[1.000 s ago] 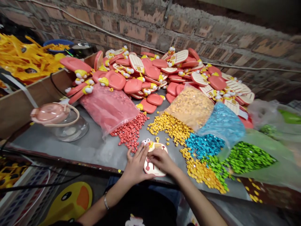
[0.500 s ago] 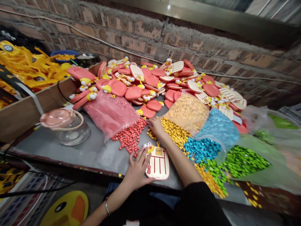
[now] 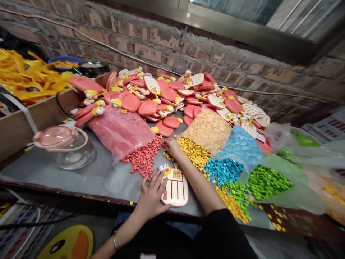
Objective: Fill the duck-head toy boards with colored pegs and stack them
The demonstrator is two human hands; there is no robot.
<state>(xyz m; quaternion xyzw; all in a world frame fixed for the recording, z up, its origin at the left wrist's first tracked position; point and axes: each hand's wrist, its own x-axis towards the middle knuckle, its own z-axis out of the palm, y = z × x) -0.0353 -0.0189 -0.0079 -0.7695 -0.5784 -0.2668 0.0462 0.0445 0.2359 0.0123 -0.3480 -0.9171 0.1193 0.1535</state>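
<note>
A cream board [image 3: 178, 190] with red grooves, a red rim and a yellow duck head with white eyes lies near the table's front edge. Two red pieces sit at its left groove. My left hand [image 3: 153, 194] rests on the board's left side, its fingers spread. Beyond the board, my right hand [image 3: 173, 148] reaches to the gap between the red pieces [image 3: 144, 158] and the yellow pieces [image 3: 195, 153]. Its fingers are bent downward, and their tips are too small and blurred to show whether they hold anything.
Behind lie bags of red [image 3: 121, 129], yellow [image 3: 210, 127] and blue pieces [image 3: 241, 144], backed by a heap of red boards [image 3: 129, 100]. A glass teapot [image 3: 77, 154] stands left. Green pieces [image 3: 269, 181] spill from a bag at right. A brick wall [image 3: 151, 36] rises behind.
The camera view has shifted, so most of the scene sits slightly further left. My left hand stays on the board, and my right hand remains by the small pieces.
</note>
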